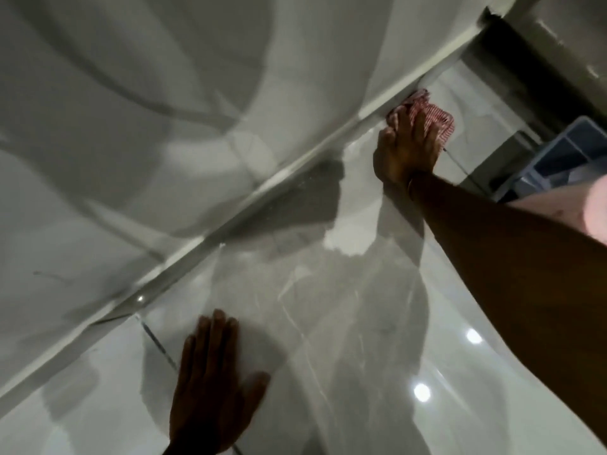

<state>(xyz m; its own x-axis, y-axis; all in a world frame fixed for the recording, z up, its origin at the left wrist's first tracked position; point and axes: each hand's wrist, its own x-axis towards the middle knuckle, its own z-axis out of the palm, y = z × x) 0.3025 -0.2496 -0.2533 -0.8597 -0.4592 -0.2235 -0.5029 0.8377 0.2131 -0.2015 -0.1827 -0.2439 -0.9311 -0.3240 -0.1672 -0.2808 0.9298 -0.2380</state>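
A red-and-white striped cloth (437,114) lies on the glossy grey tiled floor (345,323), tight against the white skirting strip (262,188) at the foot of the wall. My right hand (407,149) presses down on the cloth with its fingers stretched flat over it, arm reaching out from the right. My left hand (213,379) rests flat on the floor near the bottom of the view, fingers straight and spread, holding nothing.
A white wall (147,110) fills the upper left, with shadows across it. At the far right stands a pale blue plastic crate (565,159) beside a dark doorway edge (525,60). Ceiling lights reflect in the wet-looking tiles.
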